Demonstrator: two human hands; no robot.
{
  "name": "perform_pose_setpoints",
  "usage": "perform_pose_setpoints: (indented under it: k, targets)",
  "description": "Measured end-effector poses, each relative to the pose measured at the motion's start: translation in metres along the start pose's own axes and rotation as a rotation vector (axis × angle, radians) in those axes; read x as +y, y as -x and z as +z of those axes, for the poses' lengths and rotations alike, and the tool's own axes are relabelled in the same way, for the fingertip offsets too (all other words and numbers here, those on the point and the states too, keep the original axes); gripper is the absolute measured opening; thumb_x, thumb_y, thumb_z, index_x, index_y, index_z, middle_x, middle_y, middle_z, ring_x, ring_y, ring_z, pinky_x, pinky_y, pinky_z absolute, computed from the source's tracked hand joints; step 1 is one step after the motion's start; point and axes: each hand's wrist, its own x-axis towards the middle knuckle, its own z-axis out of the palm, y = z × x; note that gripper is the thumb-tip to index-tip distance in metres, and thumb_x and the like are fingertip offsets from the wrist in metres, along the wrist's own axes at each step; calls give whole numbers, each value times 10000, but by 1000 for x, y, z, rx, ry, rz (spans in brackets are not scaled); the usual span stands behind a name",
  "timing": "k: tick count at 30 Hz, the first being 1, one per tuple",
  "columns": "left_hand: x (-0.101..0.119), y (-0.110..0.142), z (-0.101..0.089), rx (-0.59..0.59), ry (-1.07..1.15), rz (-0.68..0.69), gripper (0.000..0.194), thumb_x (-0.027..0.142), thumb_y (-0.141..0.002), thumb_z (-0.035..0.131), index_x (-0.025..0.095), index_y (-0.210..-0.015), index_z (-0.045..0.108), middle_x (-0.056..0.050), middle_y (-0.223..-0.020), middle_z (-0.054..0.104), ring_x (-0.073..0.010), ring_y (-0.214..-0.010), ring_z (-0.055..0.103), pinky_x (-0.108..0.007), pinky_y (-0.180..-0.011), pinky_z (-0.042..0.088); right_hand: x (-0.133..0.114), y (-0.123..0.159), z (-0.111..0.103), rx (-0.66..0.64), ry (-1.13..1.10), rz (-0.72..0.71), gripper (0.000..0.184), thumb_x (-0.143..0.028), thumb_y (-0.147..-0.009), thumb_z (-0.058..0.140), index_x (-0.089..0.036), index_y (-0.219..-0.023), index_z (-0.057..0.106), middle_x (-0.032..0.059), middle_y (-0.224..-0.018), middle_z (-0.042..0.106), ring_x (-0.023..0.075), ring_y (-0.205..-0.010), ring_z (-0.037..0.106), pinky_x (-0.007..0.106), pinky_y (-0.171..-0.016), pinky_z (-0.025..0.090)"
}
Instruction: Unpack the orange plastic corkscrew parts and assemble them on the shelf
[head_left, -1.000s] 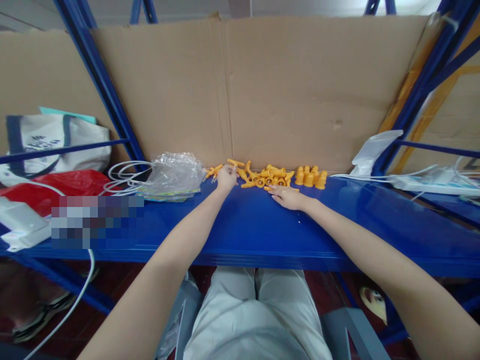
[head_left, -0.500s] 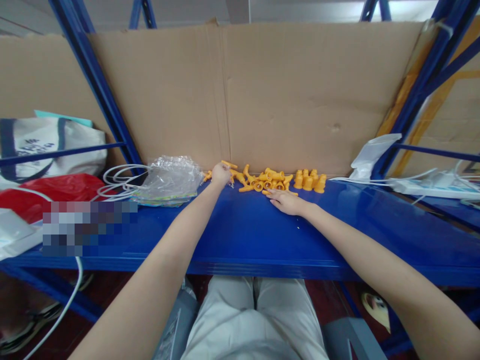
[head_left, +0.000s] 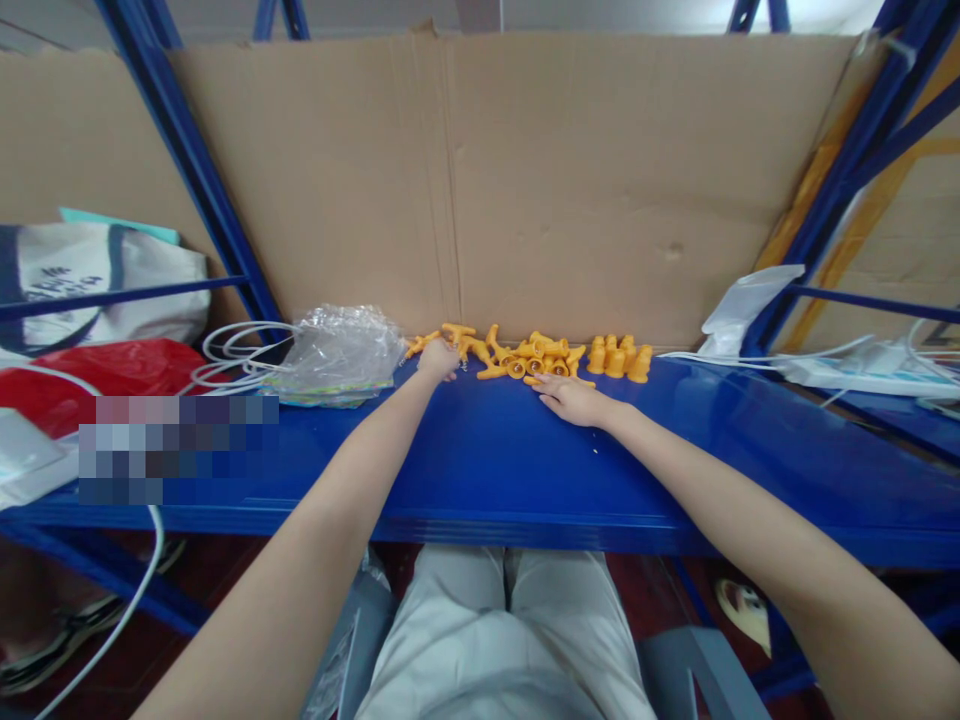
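My left hand (head_left: 439, 359) reaches to the left part of a row of yellow-orange plastic pieces, its fingers curled down among branching pieces (head_left: 477, 348). What those fingers hold, if anything, is hidden. Small shiny bits lie just right of them, too small to name. My right hand (head_left: 571, 400) rests on the blue surface with fingers stretched out, its fingertips against the front of the pile. Several hollow, round-mouthed yellow pieces (head_left: 550, 348) lie heaped just behind it. Further right, yellow cup-like pieces (head_left: 637, 364) stand upright in a group.
A blue shelf (head_left: 480, 460) carries everything, with a cardboard wall (head_left: 585, 180) behind. Clear plastic bags (head_left: 341, 350), coiled white cable (head_left: 225, 355) and a red bag (head_left: 112, 375) lie left. A white power strip (head_left: 862, 373) is at right, near a blue upright (head_left: 817, 210).
My left hand has shifted slightly left and down, uncovering more of the yellow pieces behind it. My right hand stays put. The view has tilted slightly.
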Motion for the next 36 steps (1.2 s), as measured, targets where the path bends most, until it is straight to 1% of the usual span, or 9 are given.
perform_pose_setpoints:
  k: [5,10,12,15,17,19,24,30,36]
  targets:
    - [2,4,-2,10,-142,63,163,143,-874,571,154,-972,702,-126,-786,756,-266,-718,757,-333,-646,593,0,-1,0,-24,2,11,443,-249,-1008,426,-168,-1392,632,120,-1538,463,268,-1435,444,470,-1190,382]
    - [11,6,10,108,-256,350,277,97,-830,552,155,-1041,722,-140,-1047,768,-273,-1016,732,-331,-882,559,2,-2,3,-6,-12,1,440,-252,-1006,436,-178,-1391,635,126,-1524,469,281,-1422,459,492,-1182,390]
    - [16,7,18,33,-299,474,347,87,-797,562,174,-1094,719,-110,-1092,767,-253,-1068,713,-301,-913,537,3,-2,3,-2,-12,-5,438,-250,-1006,435,-180,-1388,636,124,-1523,471,277,-1425,456,497,-1183,386]
    - [25,11,27,-179,-380,578,357,90,-757,584,208,-1057,736,-75,-1109,774,-245,-1086,704,-274,-928,520,3,-2,2,-4,-10,-7,435,-241,-1004,434,-173,-1383,637,120,-1524,478,264,-1435,441,479,-1191,379]
    - [31,13,30,-269,-427,580,295,119,-756,600,209,-999,741,-78,-1069,781,-257,-1051,713,-278,-905,525,2,-2,1,-8,-11,-8,436,-235,-1002,434,-162,-1380,638,123,-1527,478,260,-1438,435,465,-1196,374]
    - [34,16,31,-285,-459,573,253,158,-759,619,203,-982,729,-90,-1036,780,-264,-1009,720,-278,-866,531,1,-1,1,-10,-12,-8,441,-235,-1002,426,-157,-1383,635,127,-1532,468,266,-1438,437,474,-1195,373]
    - [31,20,29,-184,-475,567,216,212,-747,646,191,-956,700,-91,-967,754,-258,-932,715,-277,-802,526,0,-2,4,-16,11,40,456,-235,-1001,416,-154,-1402,619,126,-1530,475,285,-1436,441,510,-1180,384]
    - [28,25,20,-179,-402,593,170,203,-677,706,199,-840,660,-48,-882,720,-245,-902,688,-269,-780,511,-1,-6,1,-34,6,30,429,-190,-965,449,-216,-1317,692,61,-1449,581,234,-1378,518,412,-1160,430]
    - [34,38,13,-54,-352,606,225,200,-733,668,161,-954,668,-107,-975,711,-301,-983,682,-350,-872,512,-4,-11,-10,-126,24,84,439,-184,-941,469,-203,-1317,695,59,-1485,528,269,-1339,557,431,-1133,460]
